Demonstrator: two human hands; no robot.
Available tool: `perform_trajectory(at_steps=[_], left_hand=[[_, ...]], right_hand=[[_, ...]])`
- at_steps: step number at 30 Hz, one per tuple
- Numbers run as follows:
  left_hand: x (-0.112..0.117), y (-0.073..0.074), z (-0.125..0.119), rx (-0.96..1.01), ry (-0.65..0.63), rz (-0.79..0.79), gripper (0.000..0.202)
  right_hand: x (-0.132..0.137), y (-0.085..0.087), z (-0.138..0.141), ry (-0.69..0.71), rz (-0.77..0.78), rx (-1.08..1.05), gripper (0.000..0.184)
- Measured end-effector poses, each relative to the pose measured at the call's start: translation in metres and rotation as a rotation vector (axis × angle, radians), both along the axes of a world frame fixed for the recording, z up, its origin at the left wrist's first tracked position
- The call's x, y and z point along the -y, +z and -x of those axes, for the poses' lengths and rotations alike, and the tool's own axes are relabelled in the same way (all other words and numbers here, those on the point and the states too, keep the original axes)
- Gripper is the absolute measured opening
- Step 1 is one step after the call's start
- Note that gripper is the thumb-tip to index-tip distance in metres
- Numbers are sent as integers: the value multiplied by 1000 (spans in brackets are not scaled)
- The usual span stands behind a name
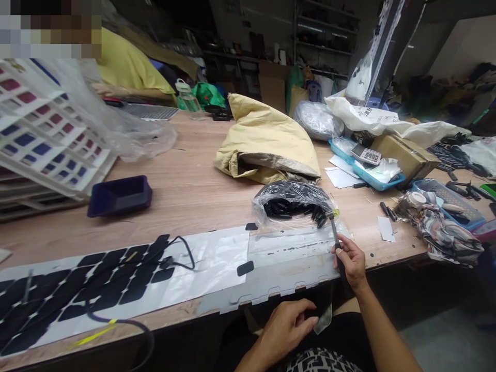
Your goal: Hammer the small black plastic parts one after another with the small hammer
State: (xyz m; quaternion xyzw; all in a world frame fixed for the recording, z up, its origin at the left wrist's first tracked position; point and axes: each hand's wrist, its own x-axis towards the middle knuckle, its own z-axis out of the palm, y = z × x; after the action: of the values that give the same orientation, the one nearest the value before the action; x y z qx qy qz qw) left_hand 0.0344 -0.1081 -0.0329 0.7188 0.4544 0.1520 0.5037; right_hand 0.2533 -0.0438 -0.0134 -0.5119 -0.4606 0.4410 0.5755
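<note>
My right hand (351, 261) is closed around the black grip of a small hammer (335, 235), whose metal shaft points up to a head with a yellow tip. That head is at the right side of a clear plastic bag (298, 194) full of black elongated pieces. My left hand (289, 323) is over my lap, just below the table's front edge, with thumb and forefinger apart and nothing visible in it. Between the hands and the bag lies a worn grey-white board (279, 263). To its left a white sheet (217, 258) carries rows of black rounded pads (134, 271).
A black cable (132, 321) crosses the pads and hangs over the edge. A dark purple tray (120, 196), a white crate (42, 134) and a yellow sack (267, 139) stand behind. Blue baskets (377, 178) and crumpled cloth (442, 227) are at right. Another person's yellow sleeve (132, 64) is far left.
</note>
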Motion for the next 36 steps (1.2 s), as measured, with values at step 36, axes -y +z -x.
perform_trajectory(at_steps=[36], left_hand=[[-137,-6,23,-135,332,-509,21]], right_hand=[[-4,-7,-1,13,2,-26,42]])
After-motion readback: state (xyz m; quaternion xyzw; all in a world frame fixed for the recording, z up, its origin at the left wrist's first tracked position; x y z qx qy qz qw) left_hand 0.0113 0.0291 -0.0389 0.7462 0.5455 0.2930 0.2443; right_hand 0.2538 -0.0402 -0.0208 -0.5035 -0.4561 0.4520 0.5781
